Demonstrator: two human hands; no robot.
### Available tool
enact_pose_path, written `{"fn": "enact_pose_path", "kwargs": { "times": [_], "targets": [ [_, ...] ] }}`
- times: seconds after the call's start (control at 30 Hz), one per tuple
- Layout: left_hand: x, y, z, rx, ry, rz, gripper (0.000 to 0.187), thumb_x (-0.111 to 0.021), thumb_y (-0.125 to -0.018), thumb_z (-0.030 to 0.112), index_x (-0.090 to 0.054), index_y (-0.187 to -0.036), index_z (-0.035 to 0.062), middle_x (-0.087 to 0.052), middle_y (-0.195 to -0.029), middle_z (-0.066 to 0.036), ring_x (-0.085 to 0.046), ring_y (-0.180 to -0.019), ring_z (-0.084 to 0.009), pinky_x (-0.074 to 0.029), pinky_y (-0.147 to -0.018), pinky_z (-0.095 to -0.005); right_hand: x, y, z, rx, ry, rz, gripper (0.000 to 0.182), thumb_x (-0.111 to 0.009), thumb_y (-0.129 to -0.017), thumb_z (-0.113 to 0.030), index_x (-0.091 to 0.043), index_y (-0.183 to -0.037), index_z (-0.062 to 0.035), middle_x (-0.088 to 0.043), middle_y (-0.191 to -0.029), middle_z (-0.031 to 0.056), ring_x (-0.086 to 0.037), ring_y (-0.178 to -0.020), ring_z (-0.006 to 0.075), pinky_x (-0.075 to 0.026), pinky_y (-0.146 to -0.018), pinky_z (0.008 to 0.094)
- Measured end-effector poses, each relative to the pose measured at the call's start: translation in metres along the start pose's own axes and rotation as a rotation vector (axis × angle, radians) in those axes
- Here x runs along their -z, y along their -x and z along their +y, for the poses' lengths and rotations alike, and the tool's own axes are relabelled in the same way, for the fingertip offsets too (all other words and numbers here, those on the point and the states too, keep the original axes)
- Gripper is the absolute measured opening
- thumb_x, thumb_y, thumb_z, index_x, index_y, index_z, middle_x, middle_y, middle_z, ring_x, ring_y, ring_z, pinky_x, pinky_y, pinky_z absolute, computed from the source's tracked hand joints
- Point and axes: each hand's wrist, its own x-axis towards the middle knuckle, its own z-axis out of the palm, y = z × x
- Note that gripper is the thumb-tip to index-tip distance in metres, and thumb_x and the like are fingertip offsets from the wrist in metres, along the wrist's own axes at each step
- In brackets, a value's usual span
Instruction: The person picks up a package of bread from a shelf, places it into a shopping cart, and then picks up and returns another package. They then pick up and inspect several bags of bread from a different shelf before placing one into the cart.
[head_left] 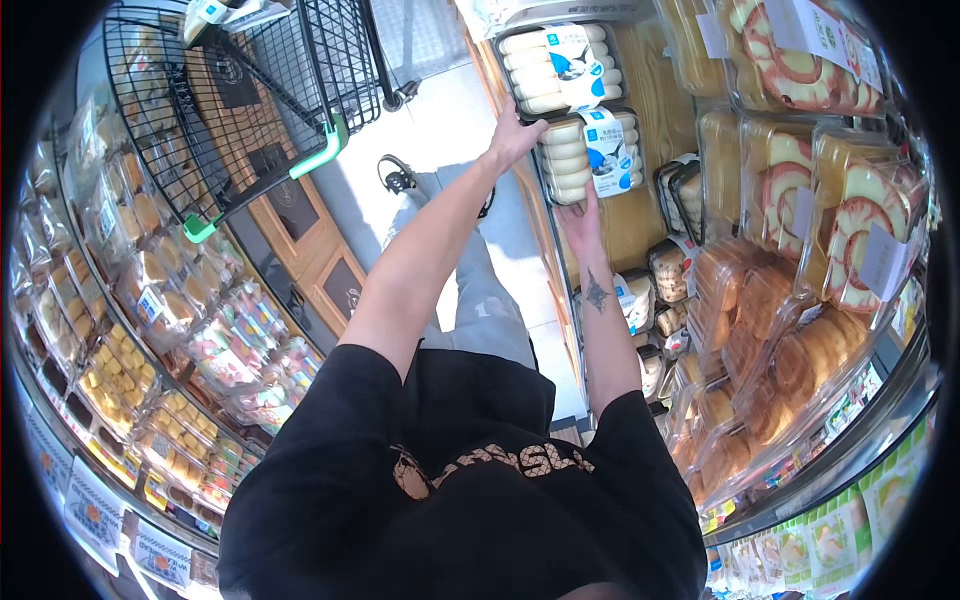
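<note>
A clear-lidded pack of white rolls (566, 165) with a blue and white label lies on the wooden shelf (640, 60). My left hand (515, 137) grips its left edge near the upper corner, thumb across the rim. At its lower end my right hand (578, 222) holds the edge, its fingers partly hidden by the pack. Just above, almost touching, sits a similar pack of white rolls (530, 72).
Packs of swirled red and cream bread (860, 220) and brown pastries (780, 370) fill the right shelves. Small dark trays (672, 270) lie below the rolls. A black wire cart (240, 110) with a green-ended handle stands upper left, beside shelves of packaged bakery goods (120, 370).
</note>
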Motion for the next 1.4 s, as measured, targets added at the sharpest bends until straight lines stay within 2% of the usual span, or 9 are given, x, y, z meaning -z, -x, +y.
{"fn": "enact_pose_path", "kwargs": {
  "times": [0.3,0.33,0.47,0.67,0.77,0.9,1.1,1.33,1.4],
  "targets": [
    [0.015,0.056,0.047,-0.218,-0.31,0.143,0.038,-0.058,-0.068,0.018,-0.058,-0.094,-0.0095,-0.06,-0.086,-0.029,-0.055,-0.1,-0.0382,-0.042,-0.088,-0.0406,-0.007,0.045,0.018,0.067,0.179,0.097,0.065,-0.054,-0.081,-0.051,-0.037,-0.129,-0.011,-0.037,-0.127,0.0088,-0.035,-0.118,0.0198,-0.027,-0.099,0.0374],
    [0.021,0.059,0.032,-0.287,-0.564,0.09,0.048,-0.059,-0.073,0.021,-0.05,-0.11,-0.0081,-0.059,-0.102,-0.023,-0.058,-0.096,-0.0294,-0.046,-0.083,-0.0363,0.002,0.052,0.026,0.096,0.236,0.132,0.059,-0.055,-0.081,-0.049,-0.04,-0.125,-0.0122,-0.039,-0.123,0.0074,-0.034,-0.117,0.0189,-0.024,-0.1,0.0384],
    [0.056,0.158,0.067,-0.034,-0.075,-0.242,0.041,-0.051,-0.086,0.018,-0.043,-0.123,0.0011,-0.054,-0.114,-0.012,-0.051,-0.108,-0.0179,-0.041,-0.092,-0.0302,0.031,0.078,0.058,0.078,0.527,-0.096,0.034,-0.052,-0.086,-0.027,-0.048,-0.113,-0.0069,-0.053,-0.093,0.0024,-0.052,-0.084,0.0128,-0.04,-0.079,0.0257],
    [0.21,0.224,0.146,-0.168,0.493,-0.49,0.044,-0.051,-0.089,0.024,-0.039,-0.125,0.0011,-0.057,-0.111,-0.015,-0.057,-0.101,-0.0229,-0.043,-0.093,-0.0346,-0.135,0.187,0.008,-0.001,0.744,-0.542,0.039,-0.05,-0.09,-0.025,-0.044,-0.12,-0.0021,-0.058,-0.106,0.0125,-0.056,-0.101,0.0208,-0.042,-0.09,0.0333],
    [0.309,0.17,0.177,-0.171,0.909,-0.093,0.025,-0.051,-0.088,0.015,-0.047,-0.107,-0.0012,-0.058,-0.103,-0.013,-0.06,-0.082,-0.0149,-0.053,-0.069,-0.0256,-0.253,0.211,-0.012,0.027,0.778,-0.795,0.038,-0.05,-0.09,-0.025,-0.043,-0.119,-0.0013,-0.057,-0.107,0.0136,-0.056,-0.1,0.021,-0.042,-0.09,0.0336],
    [0.434,0.067,0.193,-0.141,1.038,0.321,0.038,-0.052,-0.087,0.018,-0.04,-0.118,-0.0021,-0.052,-0.107,-0.013,-0.055,-0.092,-0.0182,-0.05,-0.08,-0.0284,-0.423,0.178,0.002,0.106,0.751,-0.906,0.04,-0.051,-0.09,-0.028,-0.042,-0.12,-0.0028,-0.054,-0.11,0.0136,-0.057,-0.097,0.0218,-0.043,-0.088,0.033],
    [0.56,-0.084,0.196,-0.053,0.849,0.448,0.095,-0.059,-0.078,0.048,-0.006,-0.14,-0.0012,-0.006,-0.144,-0.025,-0.008,-0.136,-0.03,-0.01,-0.11,-0.0382,-0.611,0.032,0.077,-0.08,0.708,-0.669,0.061,-0.051,-0.089,-0.037,-0.027,-0.13,0.0024,-0.044,-0.122,0.0203,-0.049,-0.111,0.0261,-0.039,-0.095,0.0363],
    [0.618,-0.195,0.179,-0.092,1.319,0.779,0.084,-0.067,-0.075,0.042,-0.026,-0.131,-0.0051,-0.042,-0.126,-0.02,-0.042,-0.117,-0.024,-0.03,-0.101,-0.0349,-0.697,-0.076,0.107,-0.151,0.703,-0.536,0.086,-0.058,-0.082,-0.046,-0.015,-0.135,0.006,-0.037,-0.129,0.023,-0.043,-0.116,0.029,-0.036,-0.099,0.0389],
    [0.627,-0.214,0.165,-0.191,1.454,0.718,0.07,-0.068,-0.076,0.037,-0.038,-0.125,-0.001,-0.052,-0.114,-0.016,-0.056,-0.098,-0.026,-0.051,-0.078,-0.0398,-0.721,-0.099,0.115,-0.173,0.594,-0.505,0.086,-0.062,-0.08,-0.043,-0.016,-0.134,0.0059,-0.036,-0.129,0.0224,-0.042,-0.118,0.0298,-0.036,-0.1,0.0394]
  ]
}}
